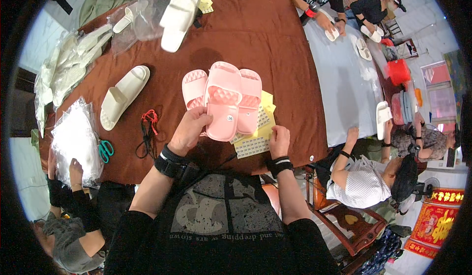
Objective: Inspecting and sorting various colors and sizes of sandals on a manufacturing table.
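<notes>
Over the brown-covered table, my left hand point(188, 131) grips the heel edge of a pink slipper point(224, 100), thumb on its insole. A small round white sticker point(230, 118) is on that insole. Beneath and beside it are more pink slippers point(250, 98), partly covered by the front one. Yellow sticker sheets point(254, 146) with rows of small labels lie under the slippers. My right hand point(280, 141) is beside the sheets' right edge, its fingers curled together. Whatever those fingers may hold is too small to make out.
Cream slippers point(125, 97) lie on the brown cloth point(275, 39) left of me, near teal scissors point(105, 151), a red-and-black cord point(147, 130) and clear plastic bags point(73, 135). Several people work around the brown table and a pale table point(339, 93) at right.
</notes>
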Available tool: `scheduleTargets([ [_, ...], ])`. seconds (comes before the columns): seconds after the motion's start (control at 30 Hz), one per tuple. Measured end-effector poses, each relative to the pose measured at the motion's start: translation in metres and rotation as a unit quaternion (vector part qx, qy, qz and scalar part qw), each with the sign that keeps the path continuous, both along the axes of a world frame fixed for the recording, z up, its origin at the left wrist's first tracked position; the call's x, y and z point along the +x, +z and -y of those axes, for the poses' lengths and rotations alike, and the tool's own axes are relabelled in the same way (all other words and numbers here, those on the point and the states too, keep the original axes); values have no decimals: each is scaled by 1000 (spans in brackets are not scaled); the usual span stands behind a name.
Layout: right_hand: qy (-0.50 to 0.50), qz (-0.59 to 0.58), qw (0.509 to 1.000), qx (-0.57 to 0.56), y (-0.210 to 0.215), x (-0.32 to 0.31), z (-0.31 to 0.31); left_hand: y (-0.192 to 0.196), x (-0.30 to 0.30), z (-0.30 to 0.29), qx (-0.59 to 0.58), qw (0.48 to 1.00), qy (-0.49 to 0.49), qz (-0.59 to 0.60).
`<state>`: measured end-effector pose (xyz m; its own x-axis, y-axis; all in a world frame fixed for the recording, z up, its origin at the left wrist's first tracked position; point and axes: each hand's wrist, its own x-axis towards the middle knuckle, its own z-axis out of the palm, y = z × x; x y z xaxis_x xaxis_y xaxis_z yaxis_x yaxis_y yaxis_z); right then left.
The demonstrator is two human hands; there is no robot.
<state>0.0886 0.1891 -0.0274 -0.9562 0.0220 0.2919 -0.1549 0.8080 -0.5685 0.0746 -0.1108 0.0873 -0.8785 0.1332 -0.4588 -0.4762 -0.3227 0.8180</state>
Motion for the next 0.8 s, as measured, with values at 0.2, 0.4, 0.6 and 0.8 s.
scheduleTargets([
  [0.2,87,33,993,71,-4,12,-8,0,-1,-1,2,1000,-1,-13],
  [0.4,127,80,983,104,11,18,-11,4,-1,1,-1,1000,-20,3],
  [0.6,140,120,981,57,8,39,-19,2,-2,1,-5,1000,-10,-4],
  [0.8,158,108,978,85,16,42,-17,10,-1,-1,7,1000,-21,3],
])
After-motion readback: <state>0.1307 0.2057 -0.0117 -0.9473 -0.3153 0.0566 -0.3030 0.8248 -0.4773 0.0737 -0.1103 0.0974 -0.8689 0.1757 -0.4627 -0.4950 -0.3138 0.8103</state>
